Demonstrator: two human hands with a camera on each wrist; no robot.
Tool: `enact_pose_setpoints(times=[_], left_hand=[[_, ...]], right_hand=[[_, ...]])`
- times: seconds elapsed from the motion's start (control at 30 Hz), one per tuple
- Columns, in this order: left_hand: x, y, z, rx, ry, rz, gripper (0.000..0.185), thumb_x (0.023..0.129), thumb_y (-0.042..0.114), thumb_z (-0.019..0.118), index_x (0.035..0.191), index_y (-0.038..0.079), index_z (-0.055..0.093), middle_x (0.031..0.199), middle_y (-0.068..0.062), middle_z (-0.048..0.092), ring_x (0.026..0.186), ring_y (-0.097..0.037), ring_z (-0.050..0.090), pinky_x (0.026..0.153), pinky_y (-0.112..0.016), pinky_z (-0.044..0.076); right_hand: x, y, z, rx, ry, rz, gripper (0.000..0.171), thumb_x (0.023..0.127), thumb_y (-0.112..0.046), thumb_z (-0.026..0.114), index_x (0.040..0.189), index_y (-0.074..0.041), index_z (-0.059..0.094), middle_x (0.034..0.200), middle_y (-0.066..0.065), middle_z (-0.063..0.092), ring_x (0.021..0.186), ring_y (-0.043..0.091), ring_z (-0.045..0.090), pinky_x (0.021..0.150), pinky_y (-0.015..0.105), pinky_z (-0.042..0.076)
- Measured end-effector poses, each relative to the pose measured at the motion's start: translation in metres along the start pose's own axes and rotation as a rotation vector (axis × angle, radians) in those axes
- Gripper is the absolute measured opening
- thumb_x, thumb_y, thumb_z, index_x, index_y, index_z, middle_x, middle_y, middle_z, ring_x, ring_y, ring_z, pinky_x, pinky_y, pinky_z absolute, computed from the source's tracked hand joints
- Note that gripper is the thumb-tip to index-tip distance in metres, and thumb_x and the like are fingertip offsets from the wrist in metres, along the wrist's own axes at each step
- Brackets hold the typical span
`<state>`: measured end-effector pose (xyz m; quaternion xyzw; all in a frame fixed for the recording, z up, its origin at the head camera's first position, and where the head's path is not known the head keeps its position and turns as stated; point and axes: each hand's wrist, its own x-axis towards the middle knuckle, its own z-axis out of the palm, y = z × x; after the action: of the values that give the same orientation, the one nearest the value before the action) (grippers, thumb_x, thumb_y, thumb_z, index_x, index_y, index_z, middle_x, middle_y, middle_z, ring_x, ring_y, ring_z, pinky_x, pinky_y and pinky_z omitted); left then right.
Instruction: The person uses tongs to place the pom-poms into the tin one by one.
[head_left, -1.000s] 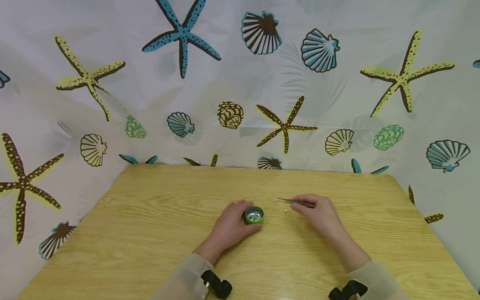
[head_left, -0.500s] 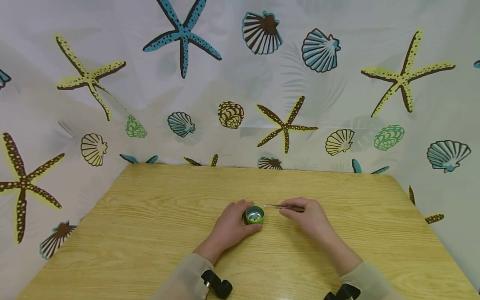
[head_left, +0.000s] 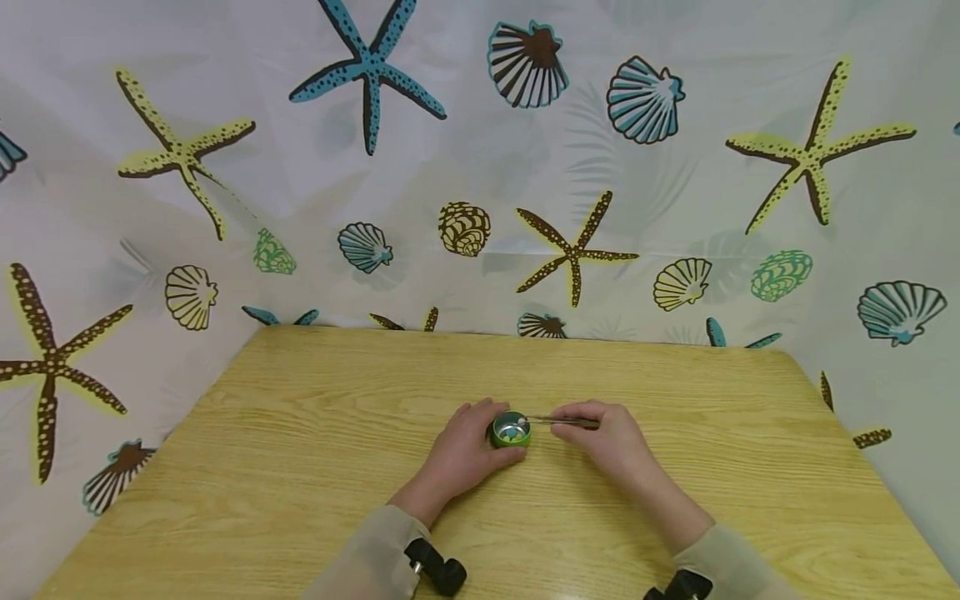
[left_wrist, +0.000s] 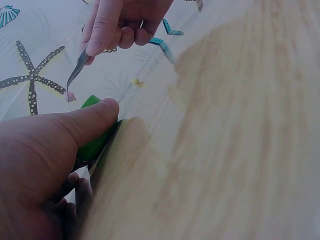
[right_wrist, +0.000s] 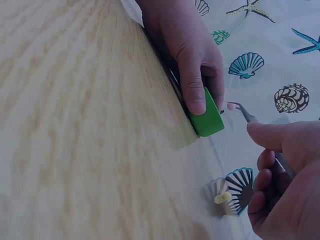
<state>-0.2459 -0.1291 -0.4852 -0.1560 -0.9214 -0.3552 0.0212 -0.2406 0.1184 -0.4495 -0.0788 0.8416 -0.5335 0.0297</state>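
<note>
A small round green tin [head_left: 513, 444], silvery inside, stands on the table with several little yellow and blue pieces in it. My left hand [head_left: 459, 450] grips the tin's side, thumb in front and fingers behind. To the right, my right hand [head_left: 611, 437] pinches thin bent-tip tweezers [head_left: 542, 419]. A tiny pink bead [right_wrist: 231, 106] is between the tweezer tips, over the tin's right rim in the head view. A loose yellow bead [left_wrist: 135, 81] lies on the table near the right hand; in the head view that hand hides it.
The wooden table [head_left: 337, 400] stretches around both hands. A pale cloth [head_left: 420, 167] printed with starfish and shells hangs behind it and along both sides. Black wrist mounts [head_left: 437, 568] sit on the sleeves.
My right hand has moved left with the tweezers, bringing the pink bead from the table area beside the tin to the tin's rim. The left hand and tin have stayed in place.
</note>
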Motion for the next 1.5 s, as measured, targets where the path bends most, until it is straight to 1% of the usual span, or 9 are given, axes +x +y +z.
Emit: enact_pose_setpoints(times=[0.17, 0.37, 0.6, 0.77, 1.0, 1.13, 1.37, 1.5], left_hand=[[0.000, 0.000, 0.000, 0.001, 0.000, 0.001, 0.073, 0.096, 0.036, 0.091, 0.154, 0.002, 0.062, 0.158, -0.018, 0.060, 0.157, -0.042, 0.042, 0.133, -0.062, 0.025], [0.000, 0.000, 0.000, 0.005, -0.002, -0.016, 0.074, 0.096, 0.037, 0.090, 0.155, 0.004, 0.062, 0.160, -0.019, 0.058, 0.158, -0.045, 0.040, 0.131, -0.064, 0.028], [0.000, 0.000, 0.000, -0.001, -0.002, -0.017, 0.074, 0.096, 0.038, 0.090, 0.155, 0.004, 0.062, 0.161, -0.019, 0.057, 0.158, -0.047, 0.039, 0.130, -0.065, 0.029], [0.000, 0.001, 0.000, -0.008, 0.000, -0.014, 0.074, 0.096, 0.037, 0.091, 0.155, 0.004, 0.062, 0.160, -0.019, 0.058, 0.158, -0.047, 0.039, 0.130, -0.065, 0.029], [0.000, 0.000, 0.001, -0.002, 0.004, -0.017, 0.073, 0.095, 0.037, 0.091, 0.154, 0.003, 0.063, 0.160, -0.020, 0.058, 0.157, -0.050, 0.038, 0.129, -0.066, 0.032], [-0.001, 0.000, 0.001, -0.002, 0.005, -0.018, 0.074, 0.095, 0.037, 0.091, 0.154, 0.003, 0.063, 0.160, -0.022, 0.057, 0.156, -0.053, 0.038, 0.127, -0.067, 0.034], [-0.001, 0.000, 0.000, 0.000, 0.004, 0.009, 0.074, 0.095, 0.036, 0.092, 0.153, 0.000, 0.062, 0.158, -0.020, 0.060, 0.157, -0.044, 0.042, 0.131, -0.063, 0.030], [-0.001, 0.000, 0.001, 0.004, -0.001, 0.002, 0.074, 0.095, 0.036, 0.091, 0.153, 0.001, 0.062, 0.159, -0.020, 0.059, 0.157, -0.045, 0.041, 0.130, -0.063, 0.031]], right_hand=[[0.001, 0.001, 0.003, -0.006, 0.000, 0.010, 0.014, 0.101, -0.020, 0.085, 0.114, -0.015, 0.088, 0.118, 0.000, 0.079, 0.111, 0.020, 0.070, 0.089, 0.034, 0.060], [0.002, 0.002, 0.005, -0.006, 0.001, 0.010, 0.015, 0.100, -0.019, 0.085, 0.114, -0.014, 0.087, 0.116, 0.000, 0.079, 0.107, 0.018, 0.072, 0.086, 0.032, 0.060], [0.001, 0.000, 0.004, -0.010, -0.002, 0.006, 0.015, 0.101, -0.019, 0.085, 0.115, -0.015, 0.087, 0.117, 0.000, 0.079, 0.107, 0.018, 0.072, 0.086, 0.033, 0.060], [0.000, -0.001, -0.003, -0.005, 0.019, 0.002, 0.017, 0.102, -0.021, 0.084, 0.118, -0.015, 0.087, 0.121, 0.002, 0.079, 0.112, 0.020, 0.072, 0.091, 0.034, 0.061], [0.000, 0.003, -0.018, 0.004, 0.044, 0.018, 0.022, 0.103, -0.021, 0.083, 0.123, -0.012, 0.085, 0.126, 0.007, 0.078, 0.112, 0.020, 0.073, 0.087, 0.028, 0.060], [0.001, 0.007, -0.026, 0.001, 0.053, 0.035, 0.026, 0.103, -0.024, 0.082, 0.126, -0.012, 0.084, 0.131, 0.008, 0.077, 0.113, 0.020, 0.072, 0.086, 0.028, 0.060], [0.002, 0.014, -0.038, -0.007, 0.069, 0.036, 0.029, 0.104, -0.023, 0.082, 0.129, -0.010, 0.083, 0.136, 0.013, 0.075, 0.116, 0.025, 0.072, 0.086, 0.031, 0.061], [0.004, 0.019, -0.042, -0.011, 0.073, 0.047, 0.029, 0.104, -0.023, 0.082, 0.129, -0.009, 0.083, 0.135, 0.013, 0.076, 0.117, 0.026, 0.072, 0.087, 0.030, 0.060]])
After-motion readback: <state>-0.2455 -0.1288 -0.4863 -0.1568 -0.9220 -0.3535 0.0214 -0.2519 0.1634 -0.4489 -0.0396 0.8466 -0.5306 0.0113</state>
